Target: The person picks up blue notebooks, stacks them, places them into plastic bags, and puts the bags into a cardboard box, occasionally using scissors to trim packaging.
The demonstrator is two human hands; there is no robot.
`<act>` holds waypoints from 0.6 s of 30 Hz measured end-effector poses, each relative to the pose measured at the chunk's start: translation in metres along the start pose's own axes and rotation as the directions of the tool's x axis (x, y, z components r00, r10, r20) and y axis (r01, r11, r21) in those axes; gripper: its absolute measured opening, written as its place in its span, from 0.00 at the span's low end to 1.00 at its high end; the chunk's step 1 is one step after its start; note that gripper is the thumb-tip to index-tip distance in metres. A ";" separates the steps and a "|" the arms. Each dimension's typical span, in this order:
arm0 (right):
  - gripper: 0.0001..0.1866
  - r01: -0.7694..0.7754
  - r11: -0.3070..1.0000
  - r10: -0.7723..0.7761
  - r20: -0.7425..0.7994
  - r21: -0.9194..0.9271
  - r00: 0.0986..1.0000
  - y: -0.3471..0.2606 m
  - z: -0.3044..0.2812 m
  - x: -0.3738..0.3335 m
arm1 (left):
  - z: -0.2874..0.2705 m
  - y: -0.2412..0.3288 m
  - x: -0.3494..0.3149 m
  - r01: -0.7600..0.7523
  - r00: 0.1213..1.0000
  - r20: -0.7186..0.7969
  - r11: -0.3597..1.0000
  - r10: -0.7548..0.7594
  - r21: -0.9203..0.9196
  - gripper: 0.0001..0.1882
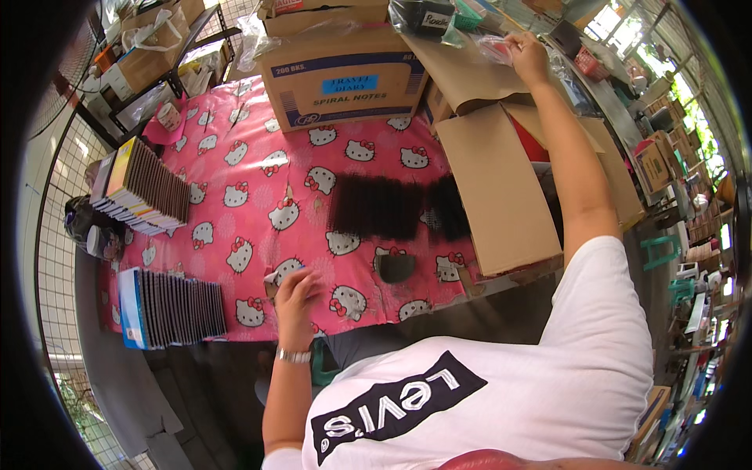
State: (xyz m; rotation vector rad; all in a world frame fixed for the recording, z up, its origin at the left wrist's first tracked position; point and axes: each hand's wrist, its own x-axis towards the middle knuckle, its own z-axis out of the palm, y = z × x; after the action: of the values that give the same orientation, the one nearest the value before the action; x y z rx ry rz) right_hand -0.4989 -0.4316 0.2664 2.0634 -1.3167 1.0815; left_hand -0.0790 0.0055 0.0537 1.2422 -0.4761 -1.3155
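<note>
My right hand [529,59] is stretched to the far right, its fingers closed on a crumpled clear plastic bag [493,50]. My left hand [296,305], with a metal watch on the wrist, is over the table's near edge. Its fingers are curled and a little blurred; a small white and blue thing shows at the fingertips, too unclear to name. Black wire spiral coils [376,206] lie on the pink cartoon-print table cover [235,196]. More black coils [446,207] lie beside the open cardboard box [501,196]. A dark, rounded piece [396,269] is nearer me.
On the left stand two rows of bound notebooks, one yellow-covered [149,184], one blue-covered [168,308]. A closed carton [345,86] fills the far side. A tape roll [168,116] is at the far left. The open box's flaps reach over the table's right edge.
</note>
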 end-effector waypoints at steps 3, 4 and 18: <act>0.04 -0.018 0.961 -0.011 0.102 0.276 0.995 -0.090 -0.056 0.003 | 0.054 0.014 0.012 -0.100 0.964 0.253 0.993 0.082 0.061 0.17; 0.04 -0.080 0.926 0.008 0.193 0.368 0.981 -0.125 -0.080 0.000 | 0.069 0.017 0.015 -0.210 0.928 0.339 0.969 0.155 0.130 0.22; 0.07 -0.433 0.476 -0.309 0.607 0.765 0.733 -0.385 -0.125 -0.261 | -0.004 -0.078 -0.026 -0.625 0.679 0.205 0.408 0.705 0.666 0.74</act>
State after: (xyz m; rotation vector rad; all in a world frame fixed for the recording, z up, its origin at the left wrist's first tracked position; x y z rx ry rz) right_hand -0.2585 -0.0340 0.1396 3.5457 -1.2277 1.2321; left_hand -0.1181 0.0462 -0.0057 1.4716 -1.3396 -0.3171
